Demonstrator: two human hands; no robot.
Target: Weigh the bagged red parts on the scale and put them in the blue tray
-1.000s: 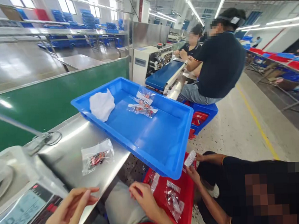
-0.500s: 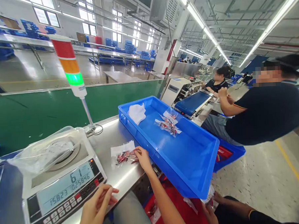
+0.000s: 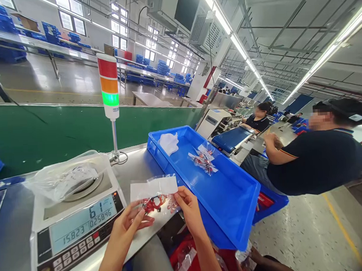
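Observation:
Both my hands hold one small clear bag of red parts [image 3: 155,198] just above the steel bench. My left hand [image 3: 127,225] pinches its left lower corner and my right hand [image 3: 188,205] pinches its right edge. The bag has a white upper strip. It hangs between the counting scale [image 3: 74,228] on the left and the blue tray [image 3: 228,197] on the right. Several more filled bags [image 3: 203,158] and a crumpled white bag [image 3: 168,143] lie in the tray's far half.
A clear plastic bag [image 3: 65,178] lies on the scale's pan. A signal tower [image 3: 109,90] with its green lamp lit stands behind the bench, before a green conveyor [image 3: 49,133]. Seated co-workers [image 3: 317,161] are to the right. Red bins [image 3: 186,261] with bags sit below my knees.
My right hand lifted the bag of red parts off the bench and my left hand came up to take its other side. The view rose slightly.

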